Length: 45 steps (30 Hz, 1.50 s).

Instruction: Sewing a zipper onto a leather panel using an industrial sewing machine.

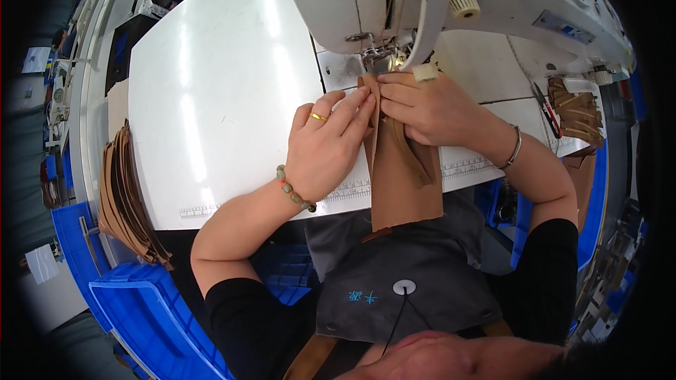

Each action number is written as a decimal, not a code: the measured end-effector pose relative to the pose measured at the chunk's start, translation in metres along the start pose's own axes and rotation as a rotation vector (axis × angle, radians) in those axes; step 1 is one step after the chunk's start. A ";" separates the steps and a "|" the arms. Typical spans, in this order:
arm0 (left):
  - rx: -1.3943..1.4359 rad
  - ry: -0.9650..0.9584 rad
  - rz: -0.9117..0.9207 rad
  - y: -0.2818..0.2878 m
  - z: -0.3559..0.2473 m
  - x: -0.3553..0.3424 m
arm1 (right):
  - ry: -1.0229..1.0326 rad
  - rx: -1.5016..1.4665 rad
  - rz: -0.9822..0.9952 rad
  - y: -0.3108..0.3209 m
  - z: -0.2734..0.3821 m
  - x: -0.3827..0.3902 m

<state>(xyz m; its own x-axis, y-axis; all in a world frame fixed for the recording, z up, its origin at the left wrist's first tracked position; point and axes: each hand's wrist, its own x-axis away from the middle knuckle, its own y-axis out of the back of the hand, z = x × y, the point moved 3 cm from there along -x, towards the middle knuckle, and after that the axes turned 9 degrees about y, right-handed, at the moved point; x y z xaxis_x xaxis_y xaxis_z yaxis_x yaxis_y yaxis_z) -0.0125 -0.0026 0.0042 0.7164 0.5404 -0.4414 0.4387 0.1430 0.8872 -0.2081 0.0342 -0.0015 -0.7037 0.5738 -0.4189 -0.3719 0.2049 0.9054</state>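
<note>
A brown piece of fabric lies folded under the needle area of a white sewing machine, its near end hanging over the table's front edge. My left hand pinches the fabric's left edge close to the presser foot. On the other side, my right hand grips the folded layers, fingertips just below the foot. Both hands almost meet along the fold. The fingertips of my right hand are partly hidden among the layers.
A stack of brown pieces hangs over the white table's left edge. At the right lie a bundle of brown strips and red-and-black snips. Blue crates stand at the lower left. A printed ruler runs along the front edge.
</note>
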 end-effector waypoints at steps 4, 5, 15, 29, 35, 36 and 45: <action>-0.016 0.048 0.095 -0.010 0.002 0.004 | 0.031 0.040 -0.070 0.000 0.000 0.000; -0.010 0.047 0.101 -0.010 0.002 0.003 | 0.034 0.067 -0.059 -0.001 0.000 0.003; -0.007 0.081 0.125 -0.009 0.004 0.001 | 0.037 0.229 -0.161 -0.006 0.000 0.000; -0.088 0.078 0.152 -0.011 0.005 -0.013 | -0.081 0.188 -0.165 -0.008 -0.012 0.005; -0.092 0.107 0.145 -0.015 0.009 -0.016 | -0.102 0.199 -0.161 -0.010 -0.019 0.006; -0.088 0.111 0.141 -0.014 0.009 -0.016 | -0.092 0.196 -0.180 -0.009 -0.019 0.005; -0.094 0.114 0.141 -0.018 0.014 -0.020 | -0.118 0.217 -0.207 -0.015 -0.026 0.005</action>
<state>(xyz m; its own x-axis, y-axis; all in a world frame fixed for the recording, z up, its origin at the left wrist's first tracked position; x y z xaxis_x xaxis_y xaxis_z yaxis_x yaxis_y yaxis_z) -0.0274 -0.0271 -0.0051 0.6989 0.6502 -0.2980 0.2819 0.1326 0.9502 -0.2219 0.0136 -0.0187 -0.5468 0.5878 -0.5962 -0.3532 0.4837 0.8008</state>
